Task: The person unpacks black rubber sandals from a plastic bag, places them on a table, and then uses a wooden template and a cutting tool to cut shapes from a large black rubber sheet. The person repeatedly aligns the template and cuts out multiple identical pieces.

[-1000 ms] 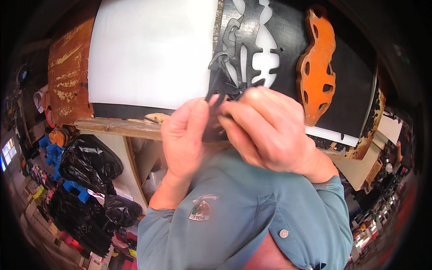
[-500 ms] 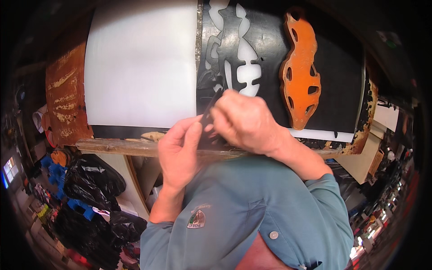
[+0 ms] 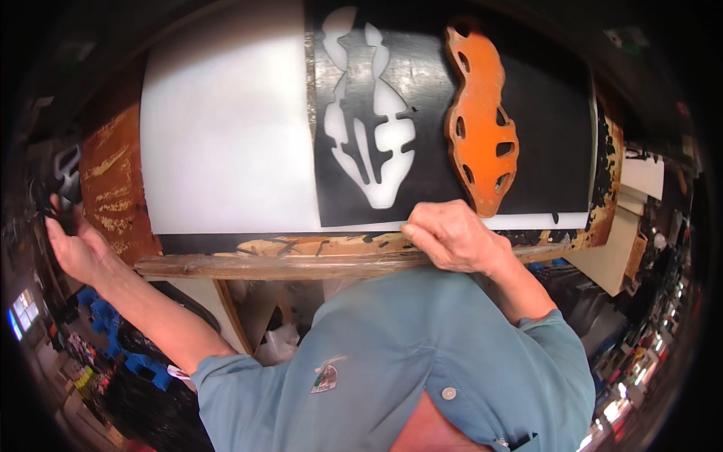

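My left hand (image 3: 77, 252) reaches out past the left end of the table, beside a dark shape; blur and shadow hide whether its fingers grip it. My right hand (image 3: 452, 235) is curled closed at the table's front edge, and what it holds, if anything, is hidden. Just beyond it lies a black sheet (image 3: 429, 166) with a long, many-lobed cutout through which white shows. An orange cutting die (image 3: 482, 113) with several holes rests on the sheet, right of the cutout, its narrow end close to my right hand.
A large white board (image 3: 230, 128) covers the table's left part and shows under the sheet's front edge. A worn wooden rail (image 3: 286, 265) runs along the front. Blue plastic items (image 3: 147, 369) and black bags lie below left; a pale panel (image 3: 602, 260) stands at right.
My left hand has swung far left, away from my right hand. My right hand has come back to the table edge. Dark pieces no longer lie over the cutout, which now shows whole.
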Tool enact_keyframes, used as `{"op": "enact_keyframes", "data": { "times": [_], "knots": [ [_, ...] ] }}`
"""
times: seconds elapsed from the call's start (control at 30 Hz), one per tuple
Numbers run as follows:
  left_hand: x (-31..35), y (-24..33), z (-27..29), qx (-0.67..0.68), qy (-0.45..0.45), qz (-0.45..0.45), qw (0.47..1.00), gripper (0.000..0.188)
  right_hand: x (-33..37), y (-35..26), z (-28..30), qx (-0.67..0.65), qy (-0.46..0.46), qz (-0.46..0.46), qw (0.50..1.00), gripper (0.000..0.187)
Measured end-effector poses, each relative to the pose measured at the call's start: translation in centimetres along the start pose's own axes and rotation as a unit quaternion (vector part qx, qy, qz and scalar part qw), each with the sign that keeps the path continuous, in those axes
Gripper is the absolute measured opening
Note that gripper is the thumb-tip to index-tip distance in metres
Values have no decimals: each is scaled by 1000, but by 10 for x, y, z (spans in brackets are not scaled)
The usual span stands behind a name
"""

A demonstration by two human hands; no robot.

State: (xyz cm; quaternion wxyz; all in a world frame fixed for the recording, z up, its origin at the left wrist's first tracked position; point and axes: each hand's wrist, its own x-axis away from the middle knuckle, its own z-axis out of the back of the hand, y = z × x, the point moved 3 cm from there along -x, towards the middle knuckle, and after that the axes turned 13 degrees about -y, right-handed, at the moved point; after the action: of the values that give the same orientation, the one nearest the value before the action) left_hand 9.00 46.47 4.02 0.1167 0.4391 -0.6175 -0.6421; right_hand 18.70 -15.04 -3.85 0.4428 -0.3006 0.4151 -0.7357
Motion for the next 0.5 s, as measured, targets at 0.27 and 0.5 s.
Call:
{"op": "enact_keyframes", "data": {
  "times": [0.27,0.5],
  "knots": [
    [51,-166,201,-325,173,333,868,37,37,-10,15,54,11,-69,996,29],
    [96,-94,-44,-480,-55,102,870,48,41,38,52,269,261,-243,895,108]
  ]
}}
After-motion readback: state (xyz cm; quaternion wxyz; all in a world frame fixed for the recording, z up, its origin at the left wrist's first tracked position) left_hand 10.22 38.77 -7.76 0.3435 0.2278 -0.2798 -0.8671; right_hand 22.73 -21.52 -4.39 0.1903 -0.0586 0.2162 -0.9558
